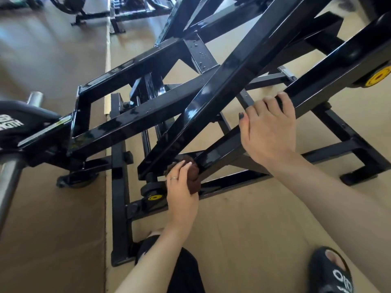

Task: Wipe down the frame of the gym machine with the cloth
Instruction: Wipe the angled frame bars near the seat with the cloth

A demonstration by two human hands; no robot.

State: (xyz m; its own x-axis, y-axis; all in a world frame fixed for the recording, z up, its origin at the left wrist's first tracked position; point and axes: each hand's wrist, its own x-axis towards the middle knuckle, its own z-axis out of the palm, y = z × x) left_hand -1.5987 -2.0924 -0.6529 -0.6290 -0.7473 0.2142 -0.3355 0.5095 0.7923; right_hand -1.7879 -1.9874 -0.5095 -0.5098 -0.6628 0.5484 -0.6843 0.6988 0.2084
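The gym machine's glossy black steel frame point(222, 81) fills the middle of the view, with several slanted square beams crossing. My left hand point(182, 187) grips a bunched dark brown cloth point(193, 174) and holds it against the lower end of a slanted beam. My right hand point(268, 132) is higher up on the same beam, fingers curled over its upper edge and thumb along its near face. Water drops sit on a beam farther up.
The machine's base rails point(118, 187) lie on tan cardboard sheets point(254, 240). A yellow-capped roller point(154, 195) sits just left of my left hand. A chrome weight peg point(10, 180) and padded arm stick out at left. My black sandal point(332, 271) is at bottom right.
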